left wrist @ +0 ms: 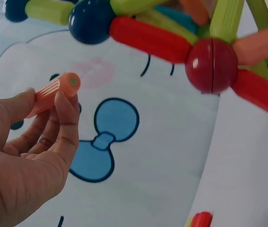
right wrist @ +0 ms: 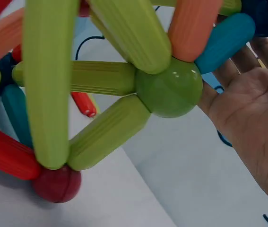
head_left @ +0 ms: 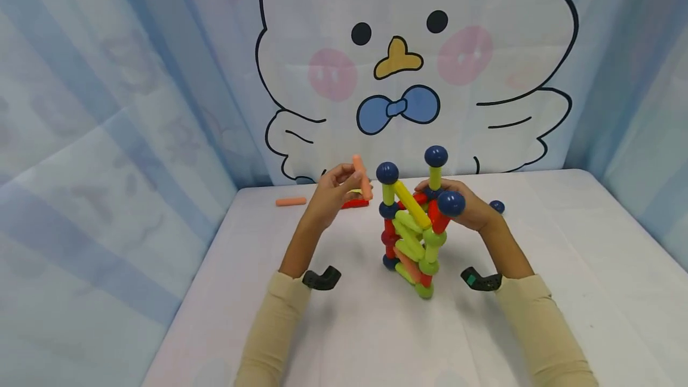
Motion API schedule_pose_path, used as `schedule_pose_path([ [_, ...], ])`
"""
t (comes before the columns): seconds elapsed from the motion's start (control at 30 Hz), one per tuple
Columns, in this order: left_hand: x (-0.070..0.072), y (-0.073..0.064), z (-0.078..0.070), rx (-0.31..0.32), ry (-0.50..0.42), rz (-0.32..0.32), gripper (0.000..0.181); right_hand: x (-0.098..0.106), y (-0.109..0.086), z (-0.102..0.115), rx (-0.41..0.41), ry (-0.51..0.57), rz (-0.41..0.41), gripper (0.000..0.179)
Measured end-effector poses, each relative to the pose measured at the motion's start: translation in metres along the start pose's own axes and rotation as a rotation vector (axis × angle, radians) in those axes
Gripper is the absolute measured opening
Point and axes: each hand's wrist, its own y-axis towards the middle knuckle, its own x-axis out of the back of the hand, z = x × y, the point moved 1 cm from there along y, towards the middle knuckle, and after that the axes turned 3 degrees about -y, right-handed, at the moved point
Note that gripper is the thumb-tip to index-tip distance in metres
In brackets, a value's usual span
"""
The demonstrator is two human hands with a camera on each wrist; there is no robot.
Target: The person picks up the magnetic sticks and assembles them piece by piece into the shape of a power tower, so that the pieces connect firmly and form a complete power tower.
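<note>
My left hand [head_left: 329, 196] pinches an orange magnetic rod [head_left: 362, 178] between thumb and fingers, to the left of a ball-and-rod structure [head_left: 411, 243]. In the left wrist view the rod's round end points away from the fingertips, apart from the structure. The structure stands upright on the table, built of green, red, orange, yellow and teal rods joined by coloured balls. Blue balls [head_left: 436, 156] top its posts, and a yellow rod [head_left: 412, 204] slants across its upper part. My right hand [head_left: 467, 205] holds the structure's upper back right side, its fingers partly hidden behind the rods and balls.
A loose orange rod [head_left: 291, 201] lies at the table's back left. Behind my left hand lies a red rod [head_left: 355, 203] beside a yellow-green one. A loose blue ball [head_left: 497, 206] sits right of my right hand. A printed curtain [head_left: 398, 136] hangs behind the table.
</note>
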Motion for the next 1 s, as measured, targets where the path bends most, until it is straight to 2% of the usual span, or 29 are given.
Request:
schedule_pose_path([
  [0.07, -0.01, 0.002, -0.004, -0.007, -0.048, 0.012, 0.033, -0.002, 0.005, -0.006, -0.006, -0.006, -0.084, 0.027],
  [0.13, -0.018, 0.005, -0.007, -0.006, -0.068, 0.027, 0.031, -0.005, 0.008, -0.01, -0.038, -0.061, -0.199, 0.026],
  [0.27, -0.028, 0.006, -0.008, 0.003, -0.064, 0.055, 0.03, -0.012, 0.009, -0.01, -0.17, -0.209, -0.431, 0.031],
  [0.33, -0.03, 0.007, -0.008, 0.006, -0.059, 0.071, 0.031, -0.015, 0.007, -0.009, -0.218, -0.258, -0.502, 0.04],
  [0.4, -0.031, 0.008, -0.008, 0.005, -0.045, 0.073, 0.031, -0.017, 0.004, -0.006, -0.219, -0.29, -0.536, 0.047],
  [0.53, -0.034, 0.011, -0.01, -0.007, -0.015, 0.112, 0.031, -0.023, -0.006, 0.005, -0.137, -0.33, -0.537, 0.045],
  [0.67, -0.04, 0.015, -0.01, -0.027, -0.001, 0.185, 0.032, -0.03, -0.016, 0.018, -0.092, -0.351, -0.476, 0.045],
  [0.8, -0.043, 0.017, -0.01, -0.013, 0.005, 0.208, 0.03, -0.034, -0.022, 0.025, -0.038, -0.34, -0.367, 0.053],
  [0.9, -0.045, 0.016, -0.011, 0.006, 0.028, 0.206, 0.027, -0.034, -0.029, 0.028, 0.021, -0.301, -0.279, 0.067],
  [1.0, -0.046, 0.016, -0.012, 0.013, 0.06, 0.2, 0.025, -0.034, -0.034, 0.029, 0.04, -0.294, -0.21, 0.073],
])
